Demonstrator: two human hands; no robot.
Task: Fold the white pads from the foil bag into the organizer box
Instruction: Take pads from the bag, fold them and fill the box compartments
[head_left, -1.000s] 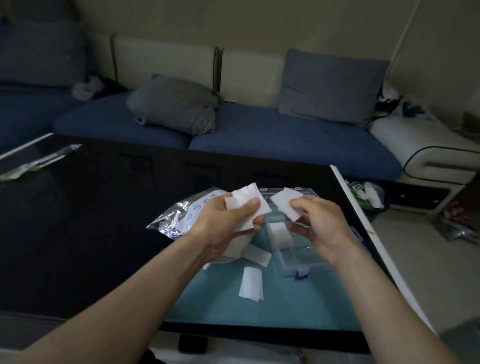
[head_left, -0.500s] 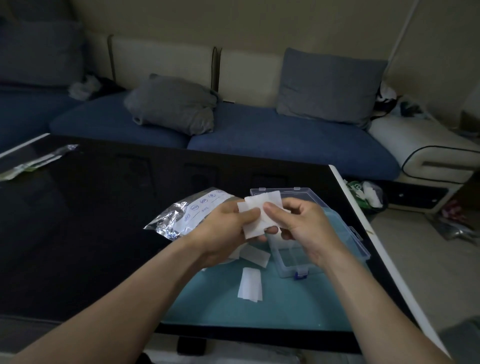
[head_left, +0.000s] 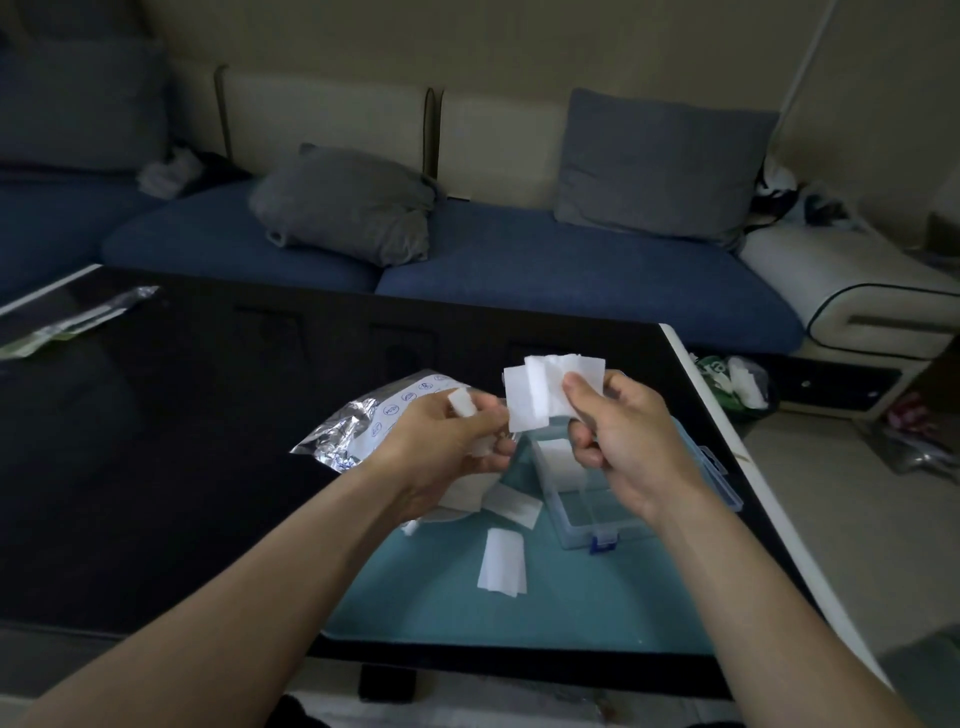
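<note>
The right hand (head_left: 623, 441) is pinching a white pad (head_left: 545, 389) between thumb and curled fingers, holding it up above the clear organizer box (head_left: 613, 514) – the hand and wrist are hiding much of the box's far side. The left hand (head_left: 447, 441) is curling round a smaller folded pad (head_left: 461, 401), its tip sticking out above the knuckles. Behind that hand the foil bag (head_left: 363, 426) is lying crumpled on the black table (head_left: 156, 441), partly covered by the wrist. Two loose pads are resting on the teal mat (head_left: 441, 597): one (head_left: 503, 562) near the box's blue latch (head_left: 602, 543), another (head_left: 511, 505) just beside the left hand. A clear plastic wrapper (head_left: 67, 322) is lying at the table's far left corner. Beyond the table, a grey cushion (head_left: 345, 205) is sitting on the blue sofa (head_left: 571, 275).
</note>
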